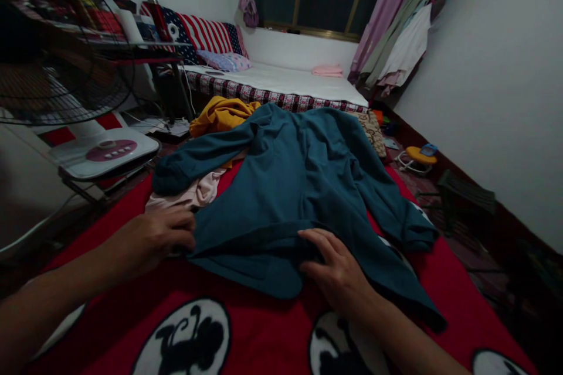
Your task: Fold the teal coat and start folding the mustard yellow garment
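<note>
A teal long-sleeved jacket (277, 187) lies spread out with its sleeves to either side and its hem towards me. My left hand (169, 234) is closed on the left corner of the hem, its fingertips pinched together. At the middle of the hem, my right hand (336, 263) touches the cloth with its fingers curved and the thumb apart from them. Between the hands the back hem is raised a little, and a rounded front flap (281, 278) shows beneath it. Part of the right fingertips is hidden against the dark cloth.
Under the jacket is a red blanket (259, 340) with black-and-white figures. A pale pink garment (197, 190) and a mustard-yellow one (224, 112) lie by the left sleeve. An electric fan (105, 146) stands at left, a yellow-topped stool (420, 155) at right, a bed (281, 83) behind.
</note>
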Motion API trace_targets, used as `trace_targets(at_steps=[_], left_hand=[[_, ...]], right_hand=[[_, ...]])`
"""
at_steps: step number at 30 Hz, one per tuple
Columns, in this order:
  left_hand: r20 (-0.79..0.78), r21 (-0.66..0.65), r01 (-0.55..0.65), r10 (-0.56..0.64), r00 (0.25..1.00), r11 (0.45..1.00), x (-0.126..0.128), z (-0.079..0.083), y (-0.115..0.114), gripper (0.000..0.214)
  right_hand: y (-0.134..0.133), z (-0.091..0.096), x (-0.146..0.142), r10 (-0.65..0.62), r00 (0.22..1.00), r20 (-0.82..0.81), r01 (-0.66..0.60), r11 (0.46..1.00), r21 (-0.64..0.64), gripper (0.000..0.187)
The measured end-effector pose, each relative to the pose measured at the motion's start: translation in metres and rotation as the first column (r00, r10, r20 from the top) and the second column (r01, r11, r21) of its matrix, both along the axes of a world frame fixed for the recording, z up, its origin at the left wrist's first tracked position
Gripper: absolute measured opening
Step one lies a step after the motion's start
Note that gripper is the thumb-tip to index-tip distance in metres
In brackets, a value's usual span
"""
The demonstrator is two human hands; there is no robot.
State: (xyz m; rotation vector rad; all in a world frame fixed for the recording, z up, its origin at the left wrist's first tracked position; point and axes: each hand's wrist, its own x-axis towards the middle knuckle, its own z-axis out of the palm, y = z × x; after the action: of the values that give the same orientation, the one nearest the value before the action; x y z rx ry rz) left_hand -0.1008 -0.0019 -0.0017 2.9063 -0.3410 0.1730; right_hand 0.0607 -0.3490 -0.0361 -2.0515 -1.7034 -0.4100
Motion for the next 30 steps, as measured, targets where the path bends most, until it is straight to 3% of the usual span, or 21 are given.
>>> trace_targets(at_steps=[3,6,9,12,15,18,21,24,26,30], left_hand=[[-0.186,-0.013,0.053,-0.055,0.981,0.998,0.004,-0.003,-0.007,0.033],[-0.292,-0.029,0.016,-0.024,0.956,0.999,0.005,0.004,-0.021,0.037],[-0.297,-0.101,-0.003,-0.028,0.955,0.995,0.005,0.016,-0.045,0.039],[-0.215,-0.179,0.008,-0.047,0.976,0.984,0.012,0.016,-0.073,0.047],[-0.163,-0.187,0.072,-0.103,0.981,0.980,0.025,-0.001,-0.095,0.059],[-0.120,-0.164,0.161,-0.182,0.976,0.973,0.034,-0.017,-0.102,0.052],[-0.047,-0.158,0.222,-0.232,0.972,0.962,0.033,-0.018,-0.094,0.049],[0.033,-0.205,0.232,-0.230,0.973,0.951,0.024,-0.009,-0.082,0.044],[0.023,-0.247,0.224,-0.226,0.974,0.943,0.018,-0.004,-0.078,0.044],[-0.186,-0.271,0.175,-0.230,0.955,0.946,0.013,0.001,-0.076,0.034]], right_hand=[[-0.004,-0.005,-0.011,-0.008,0.997,-0.082,0.005,0.999,-0.038,0.020],[-0.021,-0.001,-0.022,-0.084,0.973,-0.217,0.074,0.996,-0.057,0.026],[-0.042,0.005,-0.030,-0.234,0.930,-0.283,0.208,0.971,-0.119,0.058],[-0.057,0.008,-0.032,-0.364,0.902,-0.230,0.346,0.931,-0.119,0.067],[-0.064,0.007,-0.027,-0.481,0.874,-0.073,0.481,0.876,-0.017,0.060],[-0.072,0.003,-0.018,-0.555,0.832,0.011,0.555,0.832,0.020,0.057],[-0.086,0.002,-0.012,-0.440,0.897,-0.050,0.441,0.898,0.003,0.033],[-0.097,0.008,-0.016,-0.250,0.958,-0.139,0.255,0.967,0.020,0.027],[-0.100,0.014,-0.024,-0.205,0.963,-0.176,0.205,0.979,-0.018,0.026],[-0.096,0.027,-0.030,-0.248,0.904,-0.347,0.142,0.942,-0.303,0.022]])
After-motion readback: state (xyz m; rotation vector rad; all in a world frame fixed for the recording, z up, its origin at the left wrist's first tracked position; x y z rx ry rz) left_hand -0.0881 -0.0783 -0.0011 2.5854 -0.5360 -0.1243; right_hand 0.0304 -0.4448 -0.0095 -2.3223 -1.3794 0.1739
